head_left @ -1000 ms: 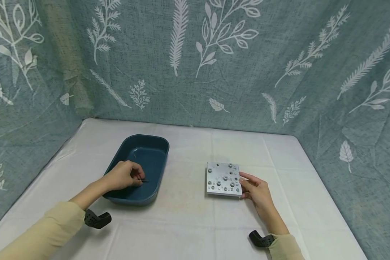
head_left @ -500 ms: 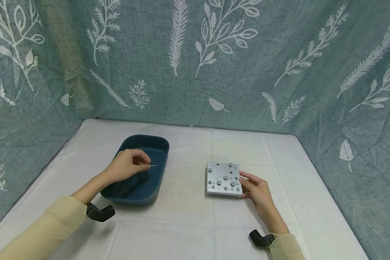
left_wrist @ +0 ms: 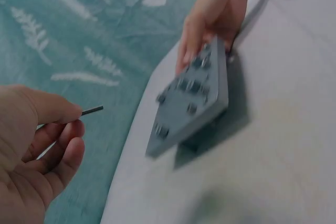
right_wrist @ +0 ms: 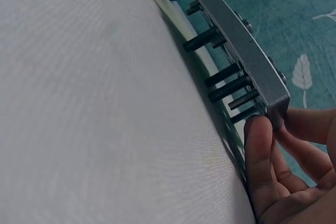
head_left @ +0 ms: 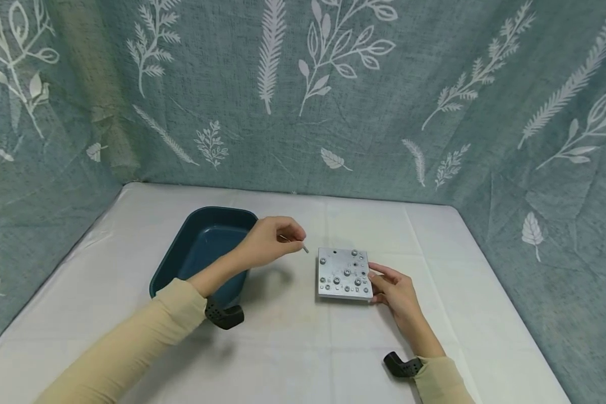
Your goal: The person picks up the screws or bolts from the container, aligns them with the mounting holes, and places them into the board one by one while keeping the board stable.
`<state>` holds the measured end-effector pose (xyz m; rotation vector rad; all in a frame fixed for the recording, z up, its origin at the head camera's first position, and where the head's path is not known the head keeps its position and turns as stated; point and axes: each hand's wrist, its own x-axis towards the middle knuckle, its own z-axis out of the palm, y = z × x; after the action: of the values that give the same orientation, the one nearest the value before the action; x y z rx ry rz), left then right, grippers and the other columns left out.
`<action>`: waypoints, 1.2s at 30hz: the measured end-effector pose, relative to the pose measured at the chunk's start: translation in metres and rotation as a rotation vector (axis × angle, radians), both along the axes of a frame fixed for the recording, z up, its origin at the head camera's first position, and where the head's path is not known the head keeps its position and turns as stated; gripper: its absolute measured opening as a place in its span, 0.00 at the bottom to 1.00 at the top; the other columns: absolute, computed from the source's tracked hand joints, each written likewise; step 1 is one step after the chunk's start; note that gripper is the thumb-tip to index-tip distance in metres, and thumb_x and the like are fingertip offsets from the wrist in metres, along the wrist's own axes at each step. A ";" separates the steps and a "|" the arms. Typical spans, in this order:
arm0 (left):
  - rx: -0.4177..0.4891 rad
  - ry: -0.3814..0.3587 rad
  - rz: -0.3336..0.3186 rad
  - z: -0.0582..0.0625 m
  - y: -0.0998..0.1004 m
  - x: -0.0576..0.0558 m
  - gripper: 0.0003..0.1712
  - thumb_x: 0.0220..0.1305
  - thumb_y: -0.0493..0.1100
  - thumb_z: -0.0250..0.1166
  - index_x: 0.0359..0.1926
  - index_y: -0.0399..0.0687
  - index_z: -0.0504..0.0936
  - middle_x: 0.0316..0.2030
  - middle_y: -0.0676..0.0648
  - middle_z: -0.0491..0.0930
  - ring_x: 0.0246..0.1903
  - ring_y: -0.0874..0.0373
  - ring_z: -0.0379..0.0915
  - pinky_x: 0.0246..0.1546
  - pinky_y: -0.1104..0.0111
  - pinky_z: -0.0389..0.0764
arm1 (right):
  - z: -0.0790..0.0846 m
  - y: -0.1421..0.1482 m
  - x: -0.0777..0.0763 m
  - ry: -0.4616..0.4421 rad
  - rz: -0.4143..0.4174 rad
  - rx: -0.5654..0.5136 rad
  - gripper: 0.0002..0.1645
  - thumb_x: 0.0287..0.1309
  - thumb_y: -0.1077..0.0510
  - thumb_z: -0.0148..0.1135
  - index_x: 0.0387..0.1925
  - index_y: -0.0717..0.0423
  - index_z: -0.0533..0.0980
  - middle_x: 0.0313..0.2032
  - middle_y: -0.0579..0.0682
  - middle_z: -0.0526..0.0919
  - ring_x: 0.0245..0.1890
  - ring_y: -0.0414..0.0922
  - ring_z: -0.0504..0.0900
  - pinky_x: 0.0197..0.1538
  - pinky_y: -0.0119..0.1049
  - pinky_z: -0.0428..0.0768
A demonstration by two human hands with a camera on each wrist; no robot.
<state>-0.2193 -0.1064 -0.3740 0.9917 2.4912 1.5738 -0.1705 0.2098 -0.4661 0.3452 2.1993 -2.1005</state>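
Observation:
Between the thumb and fingers of my left hand (head_left: 270, 242) is a thin metal pin (head_left: 305, 249), one tip poking out past the fingertips. The hand is in the air between the blue bin and a square silver metal plate (head_left: 340, 261). Several socket-head screws (head_left: 347, 272) stand in that plate's upper face, along with a few open holes. My right hand (head_left: 396, 290) grips the plate by its right edge, thumb on one face and fingers on the other. From the right wrist view, threaded screw shanks (right_wrist: 230, 87) jut out below the plate, which is held just above the cloth.
A deep dark-blue bin (head_left: 163, 266) stands on the white tablecloth (head_left: 283, 348) at the left, partly covered by my left forearm. Green curtains (head_left: 242, 146) with white leaf prints enclose the back and sides of the table.
My left hand has lifted out of the bin and moved right toward the plate, carrying the pin. My right hand and the plate have barely moved.

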 end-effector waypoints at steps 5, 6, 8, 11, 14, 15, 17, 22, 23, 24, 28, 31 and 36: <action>-0.016 -0.012 -0.028 -0.001 0.034 -0.004 0.06 0.63 0.35 0.68 0.41 0.45 0.83 0.35 0.52 0.82 0.36 0.60 0.79 0.40 0.67 0.81 | 0.001 0.000 -0.001 0.004 0.002 -0.010 0.22 0.64 0.62 0.63 0.59 0.60 0.77 0.40 0.56 0.84 0.29 0.45 0.81 0.27 0.32 0.81; -0.021 -0.015 -0.031 -0.002 0.041 -0.004 0.06 0.63 0.34 0.68 0.40 0.45 0.83 0.35 0.52 0.82 0.36 0.60 0.79 0.40 0.68 0.81 | 0.001 0.001 -0.001 0.004 0.001 -0.010 0.22 0.64 0.63 0.63 0.59 0.60 0.77 0.39 0.56 0.84 0.29 0.45 0.81 0.27 0.32 0.81; -0.032 -0.024 -0.041 -0.005 0.055 -0.007 0.06 0.63 0.34 0.69 0.40 0.44 0.83 0.35 0.52 0.82 0.36 0.61 0.79 0.41 0.69 0.81 | 0.002 0.001 -0.001 0.004 -0.002 -0.008 0.22 0.64 0.62 0.63 0.59 0.60 0.77 0.38 0.56 0.84 0.29 0.45 0.81 0.27 0.32 0.81; -0.050 -0.043 -0.067 -0.012 0.076 -0.011 0.06 0.62 0.33 0.68 0.41 0.40 0.83 0.35 0.51 0.83 0.36 0.62 0.79 0.40 0.71 0.80 | 0.004 0.002 -0.002 -0.002 -0.007 -0.006 0.22 0.64 0.62 0.63 0.59 0.59 0.77 0.37 0.56 0.84 0.29 0.45 0.81 0.27 0.32 0.81; -0.067 -0.051 -0.108 -0.020 0.093 -0.016 0.06 0.62 0.32 0.68 0.41 0.37 0.83 0.36 0.49 0.84 0.35 0.63 0.79 0.40 0.72 0.80 | 0.004 0.002 -0.003 -0.006 -0.001 -0.009 0.21 0.64 0.62 0.63 0.59 0.59 0.77 0.36 0.56 0.84 0.29 0.45 0.81 0.27 0.33 0.81; -0.072 -0.049 -0.121 -0.023 0.098 -0.017 0.06 0.62 0.31 0.67 0.41 0.36 0.83 0.35 0.49 0.84 0.35 0.63 0.79 0.40 0.73 0.80 | 0.005 0.002 -0.003 -0.006 0.003 -0.008 0.21 0.64 0.62 0.63 0.59 0.59 0.77 0.36 0.56 0.84 0.29 0.45 0.81 0.27 0.33 0.81; -0.084 -0.041 -0.139 -0.027 0.107 -0.019 0.06 0.62 0.31 0.67 0.41 0.36 0.83 0.34 0.49 0.84 0.34 0.64 0.79 0.39 0.73 0.80 | 0.005 0.002 -0.003 -0.007 0.011 -0.007 0.22 0.64 0.61 0.64 0.59 0.59 0.77 0.36 0.56 0.84 0.29 0.45 0.81 0.28 0.33 0.81; -0.110 -0.025 -0.163 -0.035 0.123 -0.022 0.05 0.62 0.30 0.66 0.39 0.38 0.84 0.32 0.52 0.84 0.31 0.66 0.78 0.36 0.74 0.79 | 0.006 0.003 -0.003 -0.004 0.018 0.005 0.22 0.65 0.59 0.64 0.59 0.58 0.77 0.35 0.56 0.84 0.29 0.45 0.80 0.28 0.33 0.81; -0.114 -0.022 -0.168 -0.036 0.125 -0.022 0.05 0.61 0.30 0.66 0.39 0.38 0.84 0.32 0.52 0.84 0.31 0.66 0.78 0.36 0.74 0.79 | 0.006 0.003 -0.002 -0.001 0.021 0.005 0.22 0.65 0.59 0.64 0.59 0.58 0.78 0.36 0.56 0.84 0.29 0.45 0.80 0.28 0.33 0.81; -0.118 -0.019 -0.172 -0.037 0.127 -0.023 0.05 0.61 0.30 0.66 0.39 0.39 0.85 0.31 0.52 0.84 0.31 0.66 0.78 0.35 0.74 0.79 | 0.007 0.003 -0.002 0.002 0.024 0.004 0.22 0.65 0.59 0.64 0.59 0.58 0.77 0.36 0.56 0.84 0.29 0.45 0.80 0.28 0.33 0.81; -0.119 -0.016 -0.193 -0.038 0.132 -0.021 0.06 0.61 0.29 0.66 0.38 0.39 0.86 0.31 0.50 0.85 0.29 0.64 0.79 0.33 0.73 0.80 | 0.007 0.004 -0.001 0.009 0.037 -0.004 0.22 0.65 0.59 0.64 0.60 0.58 0.77 0.37 0.56 0.84 0.28 0.45 0.80 0.28 0.33 0.81; -0.116 -0.012 -0.224 -0.036 0.135 -0.020 0.06 0.60 0.29 0.65 0.37 0.38 0.86 0.31 0.49 0.85 0.30 0.63 0.80 0.34 0.74 0.79 | 0.008 0.005 0.000 0.005 0.033 -0.007 0.22 0.65 0.59 0.64 0.59 0.59 0.77 0.37 0.56 0.84 0.28 0.44 0.80 0.28 0.33 0.82; -0.103 0.018 -0.240 -0.037 0.138 -0.020 0.06 0.60 0.28 0.65 0.36 0.39 0.86 0.31 0.49 0.85 0.30 0.65 0.80 0.34 0.74 0.79 | 0.009 0.005 0.002 0.000 0.026 -0.013 0.22 0.65 0.61 0.63 0.60 0.61 0.76 0.36 0.56 0.84 0.27 0.44 0.81 0.27 0.33 0.82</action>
<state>-0.2389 0.0320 -0.4109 1.2390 2.3319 1.3588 -0.1690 0.2149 -0.4575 0.3132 2.1775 -2.1000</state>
